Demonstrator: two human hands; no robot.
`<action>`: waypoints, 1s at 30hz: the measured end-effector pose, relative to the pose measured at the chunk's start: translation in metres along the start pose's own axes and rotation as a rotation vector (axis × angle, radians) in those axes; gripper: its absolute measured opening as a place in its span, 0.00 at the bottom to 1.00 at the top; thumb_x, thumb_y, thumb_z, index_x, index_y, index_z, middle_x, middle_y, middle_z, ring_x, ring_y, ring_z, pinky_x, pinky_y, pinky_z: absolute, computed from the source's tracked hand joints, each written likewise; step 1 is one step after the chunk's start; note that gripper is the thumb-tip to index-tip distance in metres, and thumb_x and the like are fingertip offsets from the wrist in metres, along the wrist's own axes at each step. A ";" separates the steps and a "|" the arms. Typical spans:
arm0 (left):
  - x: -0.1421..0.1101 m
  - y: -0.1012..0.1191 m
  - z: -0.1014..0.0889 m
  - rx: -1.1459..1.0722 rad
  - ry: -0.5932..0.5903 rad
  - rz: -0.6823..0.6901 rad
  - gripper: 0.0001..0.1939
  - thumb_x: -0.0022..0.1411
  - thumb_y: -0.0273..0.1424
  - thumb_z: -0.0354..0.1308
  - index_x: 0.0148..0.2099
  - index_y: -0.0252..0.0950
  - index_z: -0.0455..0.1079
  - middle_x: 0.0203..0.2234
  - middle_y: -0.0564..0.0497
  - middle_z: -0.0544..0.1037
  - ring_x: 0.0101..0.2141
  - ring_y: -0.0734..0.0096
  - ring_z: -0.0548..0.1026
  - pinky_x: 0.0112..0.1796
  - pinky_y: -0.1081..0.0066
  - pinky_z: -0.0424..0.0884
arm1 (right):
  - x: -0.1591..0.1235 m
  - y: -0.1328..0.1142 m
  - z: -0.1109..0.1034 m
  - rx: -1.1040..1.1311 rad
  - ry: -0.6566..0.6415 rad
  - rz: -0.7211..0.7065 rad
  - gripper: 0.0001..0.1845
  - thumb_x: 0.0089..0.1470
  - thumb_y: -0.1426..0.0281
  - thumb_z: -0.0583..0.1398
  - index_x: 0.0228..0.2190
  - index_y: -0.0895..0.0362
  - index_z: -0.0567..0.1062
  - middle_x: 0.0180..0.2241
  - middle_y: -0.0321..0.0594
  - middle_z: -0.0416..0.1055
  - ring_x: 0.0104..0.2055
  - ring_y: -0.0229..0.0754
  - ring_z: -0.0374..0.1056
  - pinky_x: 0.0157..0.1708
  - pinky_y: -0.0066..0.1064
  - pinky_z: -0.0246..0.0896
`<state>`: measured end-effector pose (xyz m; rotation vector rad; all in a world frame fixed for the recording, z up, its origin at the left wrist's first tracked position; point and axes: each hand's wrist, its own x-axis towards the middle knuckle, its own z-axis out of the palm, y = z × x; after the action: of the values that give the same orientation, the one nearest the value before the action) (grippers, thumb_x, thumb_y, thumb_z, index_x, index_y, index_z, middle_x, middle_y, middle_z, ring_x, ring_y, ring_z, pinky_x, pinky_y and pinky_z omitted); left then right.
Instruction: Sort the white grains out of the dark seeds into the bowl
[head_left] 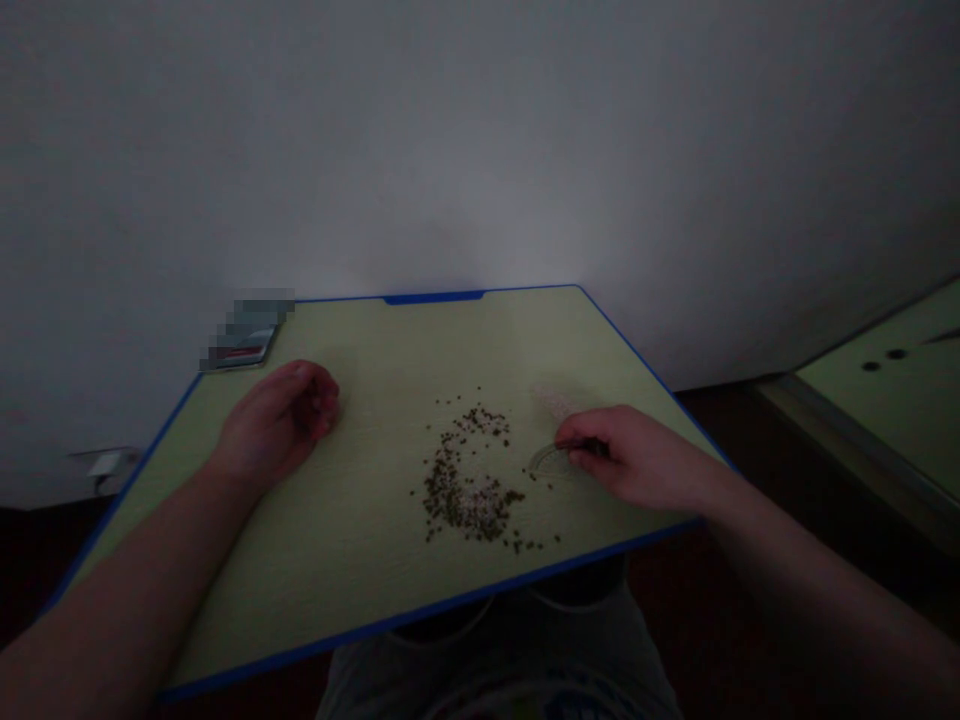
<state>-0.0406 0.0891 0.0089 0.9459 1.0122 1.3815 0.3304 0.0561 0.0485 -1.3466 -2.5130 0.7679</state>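
A pale green desk top [360, 560] with a blue edge lies in front of me. A loose scatter of small dark brown grains [469, 480] mixed with paler ones sits near its middle. My right hand [637, 460] rests to the right of the scatter, its fingers pinched on a small clear object [551, 458] that I cannot make out. A faint pale patch of grains [555, 400] lies just beyond that hand. My left hand [281, 420] rests on the desk at the left with its fingers curled under, apart from the grains.
A flat card-like item [244, 345], partly blurred out, lies at the desk's far left corner. A white wall [480, 150] stands right behind the desk. A second green desk [892, 400] with dark holes is at the right. The room is dim.
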 end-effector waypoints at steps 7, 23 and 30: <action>-0.001 0.001 0.001 0.013 0.021 -0.020 0.08 0.52 0.33 0.61 0.26 0.33 0.70 0.18 0.53 0.70 0.16 0.77 0.66 0.12 0.78 0.61 | 0.003 0.000 0.001 -0.018 0.017 -0.010 0.11 0.53 0.76 0.56 0.36 0.55 0.76 0.32 0.38 0.75 0.33 0.40 0.68 0.33 0.29 0.59; 0.000 0.000 -0.001 0.013 -0.007 -0.012 0.09 0.55 0.33 0.60 0.27 0.33 0.70 0.18 0.52 0.70 0.16 0.76 0.66 0.13 0.78 0.61 | -0.020 -0.001 0.005 0.045 0.020 0.043 0.10 0.53 0.76 0.55 0.35 0.55 0.75 0.32 0.38 0.75 0.33 0.40 0.69 0.33 0.30 0.60; -0.001 0.001 0.001 0.018 0.019 0.003 0.08 0.54 0.32 0.60 0.26 0.32 0.70 0.18 0.52 0.70 0.16 0.76 0.66 0.12 0.77 0.60 | -0.020 -0.011 0.013 0.031 0.036 0.072 0.09 0.54 0.76 0.55 0.34 0.55 0.74 0.31 0.37 0.74 0.33 0.39 0.68 0.32 0.30 0.59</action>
<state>-0.0395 0.0885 0.0103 0.9498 1.0395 1.3885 0.3286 0.0306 0.0451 -1.4343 -2.4272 0.7855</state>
